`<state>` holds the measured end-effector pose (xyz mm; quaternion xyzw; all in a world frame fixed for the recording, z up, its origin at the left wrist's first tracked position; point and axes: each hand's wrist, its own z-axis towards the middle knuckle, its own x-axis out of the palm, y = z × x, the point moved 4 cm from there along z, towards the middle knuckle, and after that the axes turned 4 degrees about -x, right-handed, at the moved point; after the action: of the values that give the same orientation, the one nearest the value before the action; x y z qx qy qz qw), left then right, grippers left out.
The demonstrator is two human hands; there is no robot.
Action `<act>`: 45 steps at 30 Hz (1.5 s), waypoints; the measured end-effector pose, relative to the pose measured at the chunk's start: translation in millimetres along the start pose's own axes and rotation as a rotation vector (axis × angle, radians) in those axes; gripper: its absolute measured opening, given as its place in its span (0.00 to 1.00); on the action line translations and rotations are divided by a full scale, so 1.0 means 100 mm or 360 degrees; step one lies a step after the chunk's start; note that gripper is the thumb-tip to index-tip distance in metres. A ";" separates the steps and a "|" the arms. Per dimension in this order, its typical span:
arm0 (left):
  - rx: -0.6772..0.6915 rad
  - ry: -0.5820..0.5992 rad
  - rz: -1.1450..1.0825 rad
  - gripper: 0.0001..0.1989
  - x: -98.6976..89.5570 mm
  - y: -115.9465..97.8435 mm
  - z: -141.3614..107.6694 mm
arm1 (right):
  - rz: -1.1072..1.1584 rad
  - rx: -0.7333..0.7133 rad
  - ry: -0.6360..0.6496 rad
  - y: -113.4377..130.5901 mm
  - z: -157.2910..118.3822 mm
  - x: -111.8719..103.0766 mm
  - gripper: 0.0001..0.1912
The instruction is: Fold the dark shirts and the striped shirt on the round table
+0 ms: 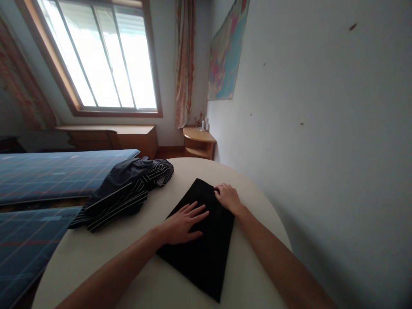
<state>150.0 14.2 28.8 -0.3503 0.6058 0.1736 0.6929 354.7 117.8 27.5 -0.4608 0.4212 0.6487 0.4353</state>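
Observation:
A folded piece of black cloth [206, 257] lies flat on a round cream table [257, 274], one corner pointing towards me; its exact kind does not show. My left hand [183, 224] rests palm down across its left and middle part, fingers spread. At the upper right edge of the cloth, my right hand [228, 198] has its fingers curled, with the thumb and fingertips closed on the edge. Left of the cloth, a crumpled dark garment with white stripes [128, 189] hangs partly over the table's edge.
Blue plaid mattresses [64, 171] adjoin the table on the left. A white wall [322, 150] runs close along the right. Beyond stand a wooden desk [135, 133] under the window and a corner shelf [199, 135] with small items.

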 end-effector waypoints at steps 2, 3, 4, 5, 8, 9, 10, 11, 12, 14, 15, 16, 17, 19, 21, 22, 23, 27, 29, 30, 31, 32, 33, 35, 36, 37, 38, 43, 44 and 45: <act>-0.0110 -0.0042 0.0084 0.31 -0.09 0.12 0.00 | -0.0105 0.0196 -0.0029 -0.11 -0.09 -0.07 0.15; -0.0196 -0.0085 0.0141 0.29 -0.12 0.15 0.00 | -0.0156 0.0285 -0.0031 -0.17 -0.14 -0.11 0.14; -0.0283 -0.0142 0.0193 0.27 -0.13 0.16 0.00 | -0.0202 0.0364 -0.0032 -0.22 -0.19 -0.15 0.14; -0.0355 -0.0203 0.0225 0.26 -0.12 0.14 -0.01 | -0.0243 0.0421 -0.0038 -0.25 -0.25 -0.19 0.15; -0.0511 -0.0355 0.0183 0.28 -0.01 0.03 -0.04 | -0.0268 0.0349 -0.0133 -0.22 -0.38 -0.28 0.18; -0.0550 -0.0377 0.0154 0.30 0.05 0.00 -0.04 | -0.0219 0.0230 -0.0175 -0.15 -0.41 -0.29 0.19; -0.0581 -0.0385 0.0133 0.31 0.11 -0.02 -0.05 | -0.0140 0.0079 -0.0206 -0.05 -0.43 -0.28 0.20; -0.0596 -0.0383 0.0123 0.32 0.16 -0.03 -0.05 | -0.0043 -0.0075 -0.0218 0.05 -0.45 -0.26 0.21; -0.0592 -0.0377 0.0119 0.32 0.21 -0.04 -0.04 | 0.0059 -0.0218 -0.0202 0.17 -0.47 -0.22 0.23; -0.0548 -0.0371 0.0113 0.32 0.26 -0.02 -0.04 | 0.0204 -0.0420 -0.0093 0.37 -0.49 -0.11 0.26; -0.0526 -0.0371 0.0110 0.32 0.27 0.00 -0.04 | 0.0239 -0.0474 -0.0012 0.44 -0.49 -0.05 0.27; -0.0510 -0.0368 0.0108 0.32 0.28 0.01 -0.04 | 0.0254 -0.0501 0.0072 0.49 -0.49 0.01 0.28; -0.0502 -0.0360 0.0108 0.32 0.28 0.02 -0.04 | 0.0255 -0.0500 0.0146 0.51 -0.48 0.06 0.30; -0.0508 -0.0336 0.0108 0.32 0.27 0.03 -0.04 | 0.0235 -0.0415 0.0226 0.45 -0.44 0.12 0.32; -0.0529 -0.0313 0.0105 0.31 0.27 0.03 -0.04 | 0.0202 -0.0258 0.0209 0.30 -0.40 0.14 0.33; -0.0538 -0.0310 0.0101 0.31 0.27 0.03 -0.04 | 0.0182 -0.0169 0.0180 0.21 -0.39 0.14 0.34; -0.0539 -0.0307 0.0097 0.31 0.27 0.02 -0.04 | 0.0163 -0.0088 0.0152 0.12 -0.37 0.13 0.34; -0.0533 -0.0307 0.0079 0.31 0.25 0.01 -0.04 | 0.0111 0.0113 0.0092 -0.13 -0.35 0.15 0.32; -0.0522 -0.0330 0.0089 0.30 0.22 -0.02 -0.04 | 0.0106 0.0137 0.0079 -0.17 -0.36 0.15 0.32; -0.0498 -0.0353 0.0103 0.29 0.20 -0.04 -0.05 | 0.0101 0.0141 0.0064 -0.16 -0.36 0.14 0.32; -0.0459 -0.0380 0.0121 0.28 0.18 -0.07 -0.05 | 0.0091 0.0143 0.0038 -0.15 -0.37 0.12 0.32; -0.0410 -0.0404 0.0137 0.27 0.17 -0.11 -0.06 | 0.0076 0.0138 -0.0004 -0.12 -0.38 0.09 0.31; -0.0361 -0.0421 0.0147 0.26 0.16 -0.14 -0.06 | 0.0063 0.0111 -0.0058 -0.07 -0.39 0.05 0.30; -0.0275 -0.0413 0.0144 0.27 0.18 -0.20 -0.08 | 0.0071 -0.0044 -0.0156 0.07 -0.41 -0.03 0.28; -0.0250 -0.0389 0.0138 0.28 0.21 -0.22 -0.08 | 0.0098 -0.0157 -0.0177 0.15 -0.42 -0.06 0.28; -0.0234 -0.0356 0.0134 0.29 0.23 -0.23 -0.08 | 0.0136 -0.0271 -0.0164 0.23 -0.44 -0.07 0.28; -0.0224 -0.0327 0.0133 0.31 0.25 -0.24 -0.08 | 0.0174 -0.0364 -0.0116 0.30 -0.44 -0.06 0.28; -0.0204 -0.0295 0.0129 0.31 0.27 -0.24 -0.08 | 0.0249 -0.0370 0.0197 0.41 -0.43 0.12 0.32; -0.0213 -0.0289 0.0127 0.31 0.26 -0.24 -0.08 | 0.0252 -0.0347 0.0206 0.40 -0.42 0.13 0.32; -0.0226 -0.0279 0.0128 0.31 0.25 -0.24 -0.08 | 0.0254 -0.0331 0.0205 0.38 -0.41 0.14 0.32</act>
<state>165.4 -13.2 10.9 -0.3573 0.5426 0.2737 0.7092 325.2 70.9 10.5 -0.5092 0.4140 0.6904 0.3044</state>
